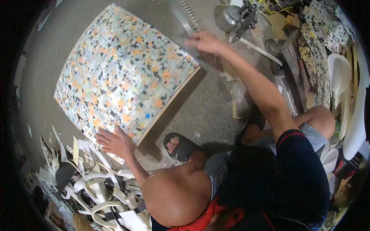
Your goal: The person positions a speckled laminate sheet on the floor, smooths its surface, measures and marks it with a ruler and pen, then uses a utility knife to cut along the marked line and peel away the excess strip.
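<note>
A heap of white offcut strips (100,192) lies just below the near left corner of the speckled foam panel (123,73), which rests on a thin wooden board (169,104) on the grey floor (204,111). The left hand (113,141) lies flat, fingers spread, on the near edge of this panel, gripping nothing. The right hand (206,41) is at the far right corner of the panel; it is blurred, so I cannot tell if it grips anything. Beyond that corner stands a metal spray gun (235,15).
</note>
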Demonstrator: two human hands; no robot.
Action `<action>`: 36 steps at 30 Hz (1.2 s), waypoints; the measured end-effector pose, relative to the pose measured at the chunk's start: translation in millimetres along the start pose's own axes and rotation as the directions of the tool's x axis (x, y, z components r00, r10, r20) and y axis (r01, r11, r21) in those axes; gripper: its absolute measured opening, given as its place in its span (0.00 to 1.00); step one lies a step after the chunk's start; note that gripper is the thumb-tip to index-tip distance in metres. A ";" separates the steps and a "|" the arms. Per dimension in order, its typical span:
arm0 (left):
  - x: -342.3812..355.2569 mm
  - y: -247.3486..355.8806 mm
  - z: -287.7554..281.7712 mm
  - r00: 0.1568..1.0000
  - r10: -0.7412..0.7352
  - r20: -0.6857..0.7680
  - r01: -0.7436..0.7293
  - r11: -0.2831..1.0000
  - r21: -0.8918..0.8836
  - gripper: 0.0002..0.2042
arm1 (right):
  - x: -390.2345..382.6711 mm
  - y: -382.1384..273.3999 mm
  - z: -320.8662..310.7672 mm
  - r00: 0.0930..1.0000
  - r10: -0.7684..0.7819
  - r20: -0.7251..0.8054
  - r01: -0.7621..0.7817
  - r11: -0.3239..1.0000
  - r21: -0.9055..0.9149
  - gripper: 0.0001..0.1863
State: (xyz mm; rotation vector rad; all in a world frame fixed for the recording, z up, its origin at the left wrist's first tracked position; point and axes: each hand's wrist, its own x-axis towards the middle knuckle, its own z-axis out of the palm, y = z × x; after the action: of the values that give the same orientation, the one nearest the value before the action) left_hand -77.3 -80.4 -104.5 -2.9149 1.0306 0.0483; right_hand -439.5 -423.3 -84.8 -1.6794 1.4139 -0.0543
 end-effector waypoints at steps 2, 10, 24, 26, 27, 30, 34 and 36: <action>0.6 -4.0 -5.0 0.999 0.012 -0.040 -0.013 1.000 -0.029 0.41 | -12.9 16.8 17.1 0.996 -0.083 0.033 0.081 0.995 0.062 0.31; 18.9 -25.4 10.4 0.993 0.083 -0.083 -0.084 0.996 -0.003 0.38 | -29.2 31.6 37.9 0.979 -0.008 0.203 -0.076 0.912 0.402 0.18; -81.3 173.6 -28.2 0.708 0.665 0.237 -0.574 0.738 -0.353 0.58 | -93.7 61.0 82.3 0.779 -0.122 0.615 -0.230 0.856 0.463 0.37; -85.4 179.8 -28.1 0.731 0.633 0.256 -0.546 0.766 -0.339 0.58 | -94.1 59.3 85.6 0.807 -0.158 0.569 -0.171 0.859 0.482 0.32; -84.7 181.6 -27.2 0.740 0.621 0.260 -0.533 0.776 -0.337 0.59 | -93.2 58.8 85.7 0.823 -0.173 0.541 -0.139 0.862 0.488 0.30; -83.9 185.1 -23.1 0.728 0.648 0.223 -0.565 0.752 -0.340 0.58 | -89.8 58.7 92.5 0.894 -0.276 0.353 0.111 0.899 0.423 0.25; -82.9 183.9 -22.2 0.740 0.635 0.222 -0.553 0.763 -0.335 0.58 | -91.7 54.4 96.2 0.897 -0.309 0.316 0.155 0.890 0.429 0.20; -84.6 186.5 -20.7 0.743 0.631 0.224 -0.552 0.767 -0.328 0.58 | -94.2 55.2 98.5 0.905 -0.310 0.292 0.168 0.890 0.424 0.20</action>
State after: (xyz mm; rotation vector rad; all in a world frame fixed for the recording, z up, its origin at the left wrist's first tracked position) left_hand -260.0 -173.4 -86.7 -2.4739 1.9481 0.6981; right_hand -459.3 -285.3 -131.6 -1.4330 0.8494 -0.1584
